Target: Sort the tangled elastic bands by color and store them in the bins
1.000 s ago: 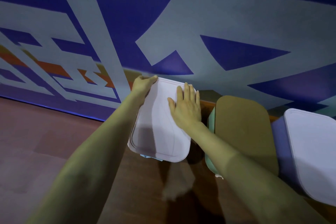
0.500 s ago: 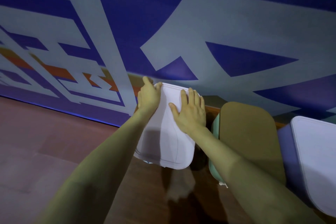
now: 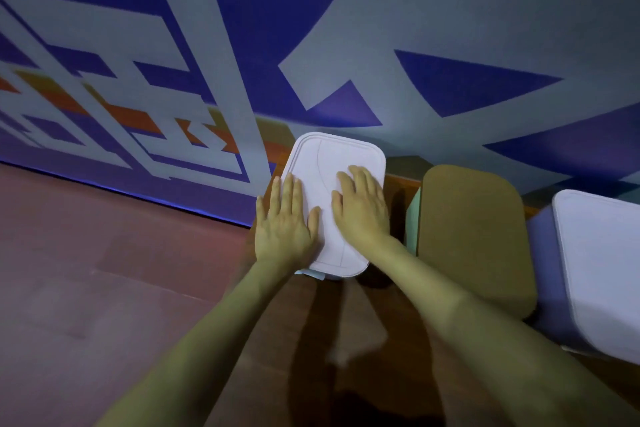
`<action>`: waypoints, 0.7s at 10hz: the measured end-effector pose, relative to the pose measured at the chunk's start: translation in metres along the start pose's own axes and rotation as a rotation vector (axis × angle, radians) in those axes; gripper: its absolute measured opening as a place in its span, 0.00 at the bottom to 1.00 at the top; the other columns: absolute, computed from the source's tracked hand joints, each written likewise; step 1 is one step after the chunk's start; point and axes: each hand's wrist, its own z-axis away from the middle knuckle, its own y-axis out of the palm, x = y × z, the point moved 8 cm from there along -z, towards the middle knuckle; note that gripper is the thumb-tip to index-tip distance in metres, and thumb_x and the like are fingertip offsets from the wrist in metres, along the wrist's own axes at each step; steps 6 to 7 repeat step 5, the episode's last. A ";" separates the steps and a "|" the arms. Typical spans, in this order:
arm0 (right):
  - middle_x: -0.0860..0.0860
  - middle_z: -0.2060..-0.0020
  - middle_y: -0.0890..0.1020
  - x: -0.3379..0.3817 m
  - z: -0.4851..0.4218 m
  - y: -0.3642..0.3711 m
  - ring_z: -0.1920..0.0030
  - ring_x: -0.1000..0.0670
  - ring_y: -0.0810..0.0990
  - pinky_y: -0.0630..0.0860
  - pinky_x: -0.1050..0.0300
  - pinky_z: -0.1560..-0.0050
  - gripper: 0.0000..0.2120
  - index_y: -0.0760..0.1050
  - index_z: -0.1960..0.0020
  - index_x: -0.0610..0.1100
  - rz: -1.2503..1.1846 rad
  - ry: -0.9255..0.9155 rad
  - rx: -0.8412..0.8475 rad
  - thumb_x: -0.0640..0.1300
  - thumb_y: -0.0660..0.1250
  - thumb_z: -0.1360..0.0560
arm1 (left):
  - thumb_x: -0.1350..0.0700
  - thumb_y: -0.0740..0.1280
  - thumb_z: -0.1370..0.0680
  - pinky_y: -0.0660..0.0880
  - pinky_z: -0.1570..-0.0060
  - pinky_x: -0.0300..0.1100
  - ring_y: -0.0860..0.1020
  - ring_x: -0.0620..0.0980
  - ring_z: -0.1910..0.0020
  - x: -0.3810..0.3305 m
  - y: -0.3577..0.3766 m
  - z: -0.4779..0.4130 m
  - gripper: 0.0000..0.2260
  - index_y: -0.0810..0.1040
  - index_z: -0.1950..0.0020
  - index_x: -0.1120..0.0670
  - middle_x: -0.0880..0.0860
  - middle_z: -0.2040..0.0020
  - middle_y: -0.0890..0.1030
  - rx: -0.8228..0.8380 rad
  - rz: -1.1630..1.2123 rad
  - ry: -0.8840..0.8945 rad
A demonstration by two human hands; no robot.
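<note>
Wall (image 3: 242, 28): large blue, pale and orange painted shapes, perhaps parts of characters; none readable.
Bin lids: no text visible.

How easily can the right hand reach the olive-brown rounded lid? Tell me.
Probably easily. The right hand rests flat on the pale rounded rectangular lid, and the olive-brown rounded lid sits just to its right with nothing between them.

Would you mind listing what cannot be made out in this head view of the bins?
- Contents of all three bins: hidden by their lids, white lid, tan lid, right white lid. No elastic bands show.
- Left bin body: hidden under its lid and both hands, left hand, right hand.
- Right bin: cut off by the frame's right edge.
- Whether the lid has latched: not visible.
</note>
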 end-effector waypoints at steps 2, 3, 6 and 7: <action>0.46 0.25 0.58 0.003 0.021 0.005 0.25 0.46 0.54 0.48 0.52 0.26 0.23 0.56 0.25 0.44 0.049 0.028 0.006 0.50 0.48 0.18 | 0.52 0.49 0.20 0.66 0.34 0.56 0.66 0.59 0.29 0.001 -0.015 0.002 0.23 0.69 0.31 0.61 0.60 0.31 0.71 -0.126 0.094 0.034; 0.46 0.25 0.56 0.003 0.021 0.007 0.25 0.45 0.52 0.47 0.52 0.26 0.23 0.55 0.25 0.45 0.046 0.015 0.079 0.50 0.48 0.18 | 0.57 0.58 0.22 0.74 0.44 0.52 0.75 0.59 0.41 0.005 -0.021 0.007 0.13 0.75 0.41 0.60 0.59 0.41 0.76 -0.174 0.197 0.038; 0.47 0.36 0.71 -0.041 0.062 -0.054 0.36 0.48 0.69 0.66 0.55 0.35 0.16 0.71 0.36 0.43 -0.484 0.065 -0.100 0.42 0.63 0.23 | 0.58 0.63 0.22 0.73 0.45 0.45 0.74 0.50 0.45 0.041 -0.048 0.022 0.11 0.75 0.39 0.56 0.55 0.39 0.74 -0.078 0.715 -0.210; 0.47 0.36 0.71 -0.041 0.062 -0.054 0.36 0.48 0.69 0.66 0.55 0.35 0.16 0.71 0.36 0.43 -0.484 0.065 -0.100 0.42 0.63 0.23 | 0.58 0.63 0.22 0.73 0.45 0.45 0.74 0.50 0.45 0.041 -0.048 0.022 0.11 0.75 0.39 0.56 0.55 0.39 0.74 -0.078 0.715 -0.210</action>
